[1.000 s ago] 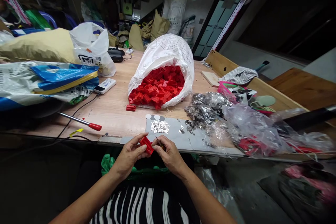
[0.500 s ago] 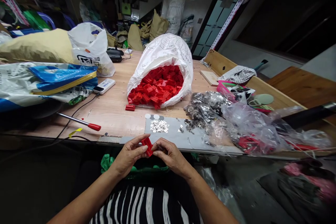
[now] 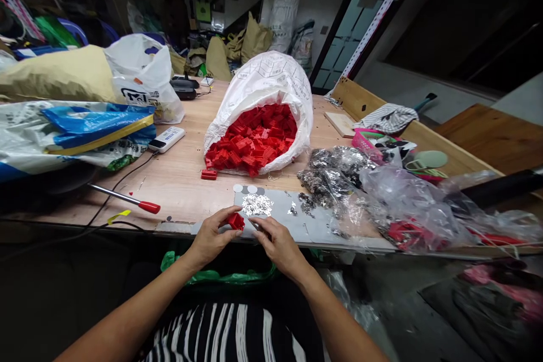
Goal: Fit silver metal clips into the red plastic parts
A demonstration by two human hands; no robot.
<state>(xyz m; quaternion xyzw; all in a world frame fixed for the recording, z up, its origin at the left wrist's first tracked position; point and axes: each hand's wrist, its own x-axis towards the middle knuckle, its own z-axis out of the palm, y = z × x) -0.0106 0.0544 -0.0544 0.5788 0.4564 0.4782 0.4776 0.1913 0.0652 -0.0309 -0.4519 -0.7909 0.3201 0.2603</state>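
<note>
My left hand (image 3: 212, 236) pinches a small red plastic block (image 3: 236, 220) at the near edge of the wooden table (image 3: 182, 181). My right hand (image 3: 274, 239) is beside it, fingers closed in a pinch next to the block; what they hold is too small to make out. Just beyond the hands lies a grey sheet (image 3: 297, 218) with a little heap of shiny metal bits (image 3: 257, 204). Farther back a white sack (image 3: 265, 82) lies open, spilling several red blocks (image 3: 250, 144). One loose red block (image 3: 208, 175) sits in front of it.
A red-handled screwdriver (image 3: 127, 199) and a black cable lie at the left. Blue and white bags (image 3: 80, 127), a remote (image 3: 168, 138) and a white bag stand behind. Clear plastic bags of metal parts (image 3: 339, 175) and red pieces crowd the right. A pink basket (image 3: 373, 144) sits beyond.
Both hands have moved up and forward from my lap to the table edge, carrying the red block. The block has turned in my left fingers.
</note>
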